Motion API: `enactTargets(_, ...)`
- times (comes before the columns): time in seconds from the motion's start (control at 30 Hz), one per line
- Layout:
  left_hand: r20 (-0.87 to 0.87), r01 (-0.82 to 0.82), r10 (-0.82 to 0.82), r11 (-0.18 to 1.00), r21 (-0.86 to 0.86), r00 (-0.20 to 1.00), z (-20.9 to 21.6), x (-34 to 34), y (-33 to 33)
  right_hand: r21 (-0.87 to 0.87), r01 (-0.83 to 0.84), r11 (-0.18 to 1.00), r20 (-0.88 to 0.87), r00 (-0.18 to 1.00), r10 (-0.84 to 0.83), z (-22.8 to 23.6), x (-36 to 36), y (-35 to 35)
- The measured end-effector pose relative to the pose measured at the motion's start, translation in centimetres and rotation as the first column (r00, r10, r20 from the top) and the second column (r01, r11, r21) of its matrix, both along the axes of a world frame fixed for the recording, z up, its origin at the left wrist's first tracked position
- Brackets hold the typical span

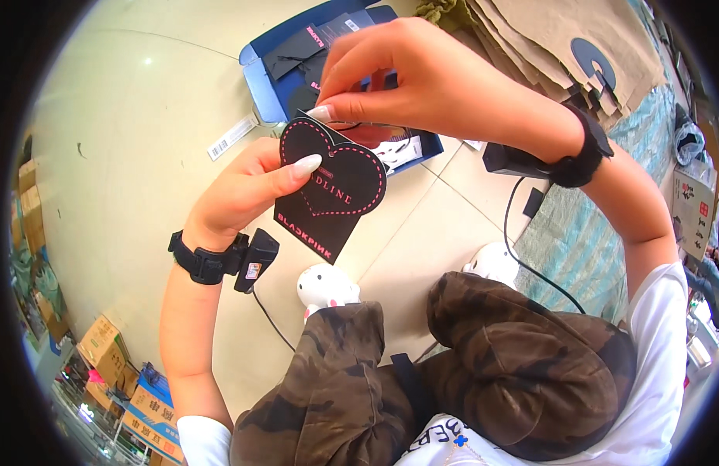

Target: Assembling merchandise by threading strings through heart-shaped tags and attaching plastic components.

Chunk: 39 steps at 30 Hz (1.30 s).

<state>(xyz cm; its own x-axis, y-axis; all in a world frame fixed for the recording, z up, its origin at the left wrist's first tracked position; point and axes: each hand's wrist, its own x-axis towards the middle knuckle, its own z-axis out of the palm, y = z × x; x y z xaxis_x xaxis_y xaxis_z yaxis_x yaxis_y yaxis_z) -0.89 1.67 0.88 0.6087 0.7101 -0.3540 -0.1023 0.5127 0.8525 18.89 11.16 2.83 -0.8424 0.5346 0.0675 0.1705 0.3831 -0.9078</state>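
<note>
My left hand [250, 186] is closed on a black heart-shaped tag [348, 175] with a pink dashed border, its thumb pressed on the front. Behind the heart sits a black card [316, 234] with pink lettering, held in the same grip. My right hand [390, 81] is pinched at the card's top edge, where a thin dark cord shows; what exactly lies between its fingertips is hidden. Beyond both hands stands an open blue box [260, 87], partly covered by my right hand. Several black tags [297, 53] with cords lie in it.
A white labelled strip [233, 138] lies on the tiled floor left of the box. Brown paper sheets [522, 46] are piled at the far right, beside a blue-green woven sheet [565, 233]. Cardboard boxes [149, 415] stand at the lower left. Cables run from both wrist-worn devices.
</note>
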Motion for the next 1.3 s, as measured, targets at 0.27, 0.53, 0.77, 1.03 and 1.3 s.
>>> enactTargets(0.27, -0.003, 0.017, -0.017, 0.992, -0.128, 1.000, -0.3, -0.4, -1.0, -0.600, 0.077, 0.796, 0.151, 0.988, 0.019, 4.2, 0.6, 0.7)
enactTargets(0.53, -0.105, -0.139, 0.124, 0.977, -0.158, 0.987, -1.9, -0.7, -1.1, -0.378, 0.041, 0.925, 0.134, 0.991, 0.011, 5.5, 1.5, 1.0)
enactTargets(0.77, -0.139, -0.213, 0.189, 0.960, -0.184, 0.972, -2.4, -0.6, -0.9, -0.388, 0.133, 0.912, 0.133, 0.987, -0.087, 8.0, 1.1, -0.2)
enactTargets(1.03, -0.058, 0.089, -0.092, 0.995, -0.047, 0.994, -1.1, -0.1, -1.1, -0.644, 0.107, 0.757, 0.166, 0.986, 0.001, 9.7, 0.5, 0.5)
enactTargets(1.3, 0.050, 0.024, -0.040, 0.958, 0.286, 0.998, -0.2, 2.5, -1.7, -0.761, -0.022, 0.648, -0.094, 0.993, -0.076, 6.8, 0.7, 0.2)
